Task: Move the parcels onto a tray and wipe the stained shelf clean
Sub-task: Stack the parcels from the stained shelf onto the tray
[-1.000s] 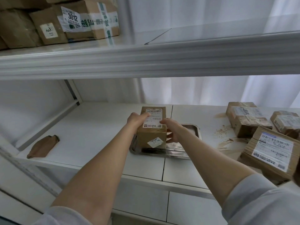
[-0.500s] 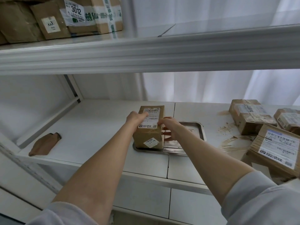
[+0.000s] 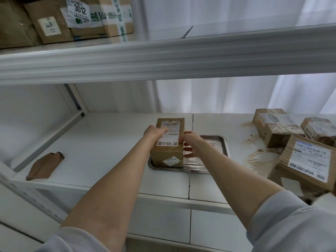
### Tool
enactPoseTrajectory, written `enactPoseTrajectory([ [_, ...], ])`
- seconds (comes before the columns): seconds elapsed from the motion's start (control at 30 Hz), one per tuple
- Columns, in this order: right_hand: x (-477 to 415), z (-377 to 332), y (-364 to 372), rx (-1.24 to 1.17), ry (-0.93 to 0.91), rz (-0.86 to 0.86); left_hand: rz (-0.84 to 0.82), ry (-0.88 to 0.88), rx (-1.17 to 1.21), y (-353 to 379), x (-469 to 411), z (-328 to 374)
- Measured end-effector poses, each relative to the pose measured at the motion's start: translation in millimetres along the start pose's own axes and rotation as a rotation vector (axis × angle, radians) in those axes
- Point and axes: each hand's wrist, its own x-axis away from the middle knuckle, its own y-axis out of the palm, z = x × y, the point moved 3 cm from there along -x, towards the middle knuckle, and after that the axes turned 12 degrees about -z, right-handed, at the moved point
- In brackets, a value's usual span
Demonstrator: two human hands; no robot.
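at the upper left of the frame, brown boxes (image 3: 72,19) sit on the upper shelf (image 3: 163,57), one labelled 3012. below them, at the lower left, a crumpled brown cloth (image 3: 44,166) lies on the white shelf (image 3: 101,142), well apart from everything else.

in the middle of the frame your left hand (image 3: 154,132) holds the parcel (image 3: 169,142) from its left side, fingers bent over the top edge and lying on the white label. the parcel stands in the left end of the metal tray (image 3: 218,142), its base down inside the rim. your right hand (image 3: 190,144) grips its right side, thumb on the top edge and fingers (image 3: 188,154) spread down the side face.

right of the tray, a brown stain (image 3: 260,159) smears the shelf, with specks further back. at the right of the frame, a taped parcel (image 3: 274,126) sits at the back edge of the stain, a small parcel (image 3: 318,130) just beside it, and a flat parcel (image 3: 307,160) lies nearest you, its near end past the shelf's front edge.
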Motion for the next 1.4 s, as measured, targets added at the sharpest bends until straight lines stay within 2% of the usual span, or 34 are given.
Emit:
enactPoseTrajectory([
  [0.2,1.7,-1.6,-0.1,0.028,0.008,0.043,0.006,-0.006,-0.087,1.0,-2.5,5.3],
  [0.3,2.5,-5.1,-8.4,0.013,-0.059,0.144,0.120,0.011,-0.262,1.0,-3.2,14.1],
  [0.4,2.5,-9.7,-22.6,-0.004,-0.152,0.256,0.207,0.150,-0.330,5.6,4.1,31.7],
  [0.47,6.7,-11.7,-35.5,0.028,-0.196,0.337,0.205,0.256,-0.342,14.6,5.8,44.7],
  [0.63,24.0,-10.1,-63.7,0.012,-0.229,0.462,0.102,0.396,-0.333,57.5,11.4,73.7],
  [0.73,36.8,-6.9,-84.9,-0.023,-0.217,0.475,0.021,0.445,-0.348,87.2,17.0,89.9],
  [0.87,61.0,-2.7,-121.9,0.026,-0.229,0.477,-0.065,0.458,-0.321,128.3,28.1,108.5],
  [1.07,102.3,7.5,-196.3,0.103,-0.285,0.682,-0.152,0.430,-0.252,196.8,49.2,135.3],
  [1.2,132.1,21.2,-248.3,0.200,-0.211,0.833,-0.308,0.376,-0.341,255.7,62.5,143.6],
  [1.4,157.2,45.9,-298.2,0.291,0.000,0.925,-0.441,0.277,-0.393,314.7,80.2,147.7],
])
